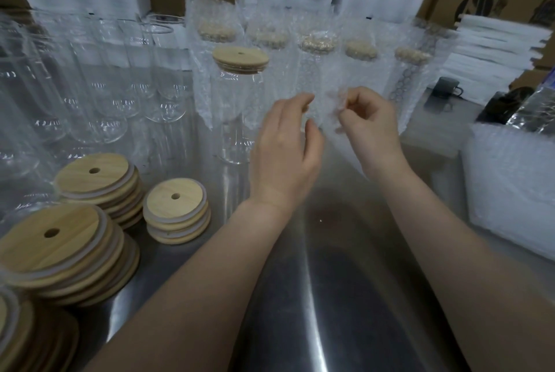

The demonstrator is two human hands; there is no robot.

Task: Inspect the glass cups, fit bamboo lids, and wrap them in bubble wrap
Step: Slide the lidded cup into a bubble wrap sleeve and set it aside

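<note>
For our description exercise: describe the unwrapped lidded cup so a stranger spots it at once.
Find the steel table, then the bubble-wrapped cups along its back. Near their left end stands one glass cup, alone showing a bare bamboo lid.

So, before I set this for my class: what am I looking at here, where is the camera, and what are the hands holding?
There is no machine here: these are a person's bare hands, filmed by one camera worn on the head, looking forward and down. The right hand pinches a piece of bubble wrap. The left hand is at its other edge, but blur hides its grip. On the metal table stand bare glass cups, one lidded cup and, behind it, a row of wrapped cups. Stacks of spare lids lie at the left; a pile of wrap sits at the right.
</note>
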